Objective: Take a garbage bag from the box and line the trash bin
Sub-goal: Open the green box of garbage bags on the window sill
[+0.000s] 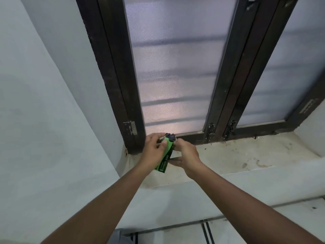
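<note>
A slim green and black garbage bag box (166,154) is held upright above the window sill. My left hand (153,152) grips its left side, thumb across the green face. My right hand (186,156) holds the right side and the lower end of the box. A dark roll of bags (170,137) sticks out of the box's open top end. No trash bin is in view.
A stained pale window sill (246,155) runs to the right below a dark-framed frosted window (175,67). White walls (44,103) close in on the left. Below the sill, thin conduits (205,226) run along the wall.
</note>
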{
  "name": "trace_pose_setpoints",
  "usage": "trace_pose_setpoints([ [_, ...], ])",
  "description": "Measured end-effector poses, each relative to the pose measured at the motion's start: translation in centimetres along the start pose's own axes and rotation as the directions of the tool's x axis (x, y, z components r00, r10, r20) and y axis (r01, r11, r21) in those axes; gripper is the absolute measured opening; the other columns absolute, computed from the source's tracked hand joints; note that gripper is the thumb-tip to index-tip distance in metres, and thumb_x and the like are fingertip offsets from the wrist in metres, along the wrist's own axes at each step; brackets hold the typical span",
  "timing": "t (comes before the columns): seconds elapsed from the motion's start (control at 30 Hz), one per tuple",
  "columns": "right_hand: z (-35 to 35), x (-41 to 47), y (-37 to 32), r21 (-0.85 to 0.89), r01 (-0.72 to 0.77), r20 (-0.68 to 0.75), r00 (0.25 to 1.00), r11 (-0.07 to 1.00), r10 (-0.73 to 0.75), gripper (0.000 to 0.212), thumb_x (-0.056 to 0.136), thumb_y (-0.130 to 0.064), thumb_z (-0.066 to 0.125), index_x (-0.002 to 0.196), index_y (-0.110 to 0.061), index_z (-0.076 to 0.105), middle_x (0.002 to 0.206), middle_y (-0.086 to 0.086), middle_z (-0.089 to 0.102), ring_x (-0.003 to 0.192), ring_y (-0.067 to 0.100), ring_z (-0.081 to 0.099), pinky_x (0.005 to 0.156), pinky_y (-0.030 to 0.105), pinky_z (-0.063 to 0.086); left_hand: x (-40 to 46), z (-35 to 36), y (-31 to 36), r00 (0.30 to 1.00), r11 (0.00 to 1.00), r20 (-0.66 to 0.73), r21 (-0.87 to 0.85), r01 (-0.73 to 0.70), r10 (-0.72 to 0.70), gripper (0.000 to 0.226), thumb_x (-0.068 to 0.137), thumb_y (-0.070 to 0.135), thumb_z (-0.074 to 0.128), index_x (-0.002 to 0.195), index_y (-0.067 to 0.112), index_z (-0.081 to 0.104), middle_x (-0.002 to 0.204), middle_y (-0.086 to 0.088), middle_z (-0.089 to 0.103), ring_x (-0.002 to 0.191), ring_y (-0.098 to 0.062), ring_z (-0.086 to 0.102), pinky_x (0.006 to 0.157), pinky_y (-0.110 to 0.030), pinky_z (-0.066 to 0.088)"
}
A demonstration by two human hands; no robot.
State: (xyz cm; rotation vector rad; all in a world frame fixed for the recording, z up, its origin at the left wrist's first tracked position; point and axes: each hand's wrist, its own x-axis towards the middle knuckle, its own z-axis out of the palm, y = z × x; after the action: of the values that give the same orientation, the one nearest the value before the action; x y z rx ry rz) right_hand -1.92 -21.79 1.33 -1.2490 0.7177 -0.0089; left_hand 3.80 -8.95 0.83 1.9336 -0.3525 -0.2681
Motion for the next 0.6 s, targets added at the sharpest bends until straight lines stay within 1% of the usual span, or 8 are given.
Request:
trace_pose_setpoints([
  [0.07,-0.1,-0.3,-0.3,0.181,-0.073,0.028,0.997,0.981,0.069,0.031,0.096,-0.034,0.060,0.107,-0.009,0.074,0.102,0.012,0.076,0.091,0.042,0.075,0.082,0.051,0.064,0.3,0.2,0.0,0.996,0.993,0.063,0.098,-0.063,0.057,0.045,0.099,0.023,0.067,0.143,0.023,0.057,0.137,0.004,0.050,0.121,-0.012,0.053,0.093,-0.018,0.041],
  [0.13,0.0,-0.5,-0.2,0.319,-0.130,0.014,0.991,0.939,0.133,0.030,0.101,-0.031,0.060,0.105,-0.003,0.071,0.089,0.015,0.072,0.088,0.037,0.072,0.083,0.052,0.063,0.4,0.4,-0.2,0.982,0.969,0.135,0.191,-0.155,0.131,0.059,0.087,0.022,0.080,0.141,0.025,0.058,0.133,0.005,0.058,0.119,-0.011,0.055,0.096,-0.021,0.042],
  [0.2,0.0,-0.3,0.4,0.386,-0.183,0.012,0.981,0.904,0.193,0.027,0.103,-0.025,0.059,0.094,-0.001,0.066,0.081,0.014,0.065,0.079,0.031,0.063,0.084,0.051,0.062,0.7,0.4,-0.4,0.970,0.952,0.176,0.224,-0.207,0.170,0.067,0.079,0.016,0.084,0.140,0.026,0.059,0.131,0.004,0.062,0.119,-0.013,0.057,0.101,-0.027,0.046],
  [0.3,-0.7,0.0,1.4,0.339,-0.229,0.039,0.973,0.913,0.229,0.025,0.104,-0.021,0.054,0.086,-0.004,0.062,0.078,0.014,0.062,0.078,0.029,0.066,0.079,0.043,0.059,1.3,0.3,-0.6,0.948,0.908,0.222,0.302,-0.291,0.230,0.070,0.077,0.009,0.083,0.141,0.025,0.059,0.133,0.002,0.065,0.123,-0.017,0.060,0.108,-0.035,0.048],
  [0.4,-1.7,-0.2,2.0,0.260,-0.254,0.066,0.967,0.932,0.245,0.020,0.105,-0.021,0.051,0.098,-0.008,0.065,0.092,0.011,0.076,0.094,0.028,0.073,0.089,0.041,0.054,1.7,0.1,-0.1,0.905,0.828,0.346,0.409,-0.383,0.248,0.070,0.082,0.008,0.081,0.146,0.023,0.056,0.145,0.003,0.058,0.134,-0.018,0.052,0.114,-0.031,0.041],
  [0.47,-2.4,-0.4,1.9,0.162,-0.248,0.070,0.968,0.955,0.240,0.021,0.105,-0.021,0.052,0.113,-0.013,0.069,0.102,0.008,0.080,0.101,0.029,0.074,0.090,0.041,0.055,2.0,-0.1,0.5,0.855,0.710,0.449,0.512,-0.484,0.259,0.072,0.086,0.009,0.078,0.151,0.024,0.051,0.150,0.004,0.052,0.137,-0.019,0.049,0.116,-0.034,0.040],
  [0.5,-2.8,-0.3,1.9,0.072,-0.222,0.043,0.975,0.972,0.220,0.020,0.103,-0.020,0.054,0.116,-0.015,0.069,0.103,0.007,0.081,0.103,0.029,0.074,0.088,0.040,0.056,2.1,-0.1,1.0,0.820,0.611,0.500,0.567,-0.552,0.277,0.075,0.088,0.008,0.075,0.154,0.025,0.047,0.151,0.004,0.050,0.137,-0.021,0.049,0.116,-0.036,0.041],
  [0.6,-3.6,0.1,1.8,-0.166,-0.110,-0.077,0.992,0.980,0.099,0.020,0.095,-0.016,0.065,0.113,-0.019,0.072,0.106,0.004,0.080,0.103,0.028,0.074,0.085,0.037,0.058,1.9,0.3,2.9,0.725,0.188,0.609,0.710,-0.679,0.321,0.079,0.090,0.005,0.065,0.161,0.024,0.035,0.152,0.000,0.050,0.131,-0.026,0.053,0.111,-0.039,0.040],
])
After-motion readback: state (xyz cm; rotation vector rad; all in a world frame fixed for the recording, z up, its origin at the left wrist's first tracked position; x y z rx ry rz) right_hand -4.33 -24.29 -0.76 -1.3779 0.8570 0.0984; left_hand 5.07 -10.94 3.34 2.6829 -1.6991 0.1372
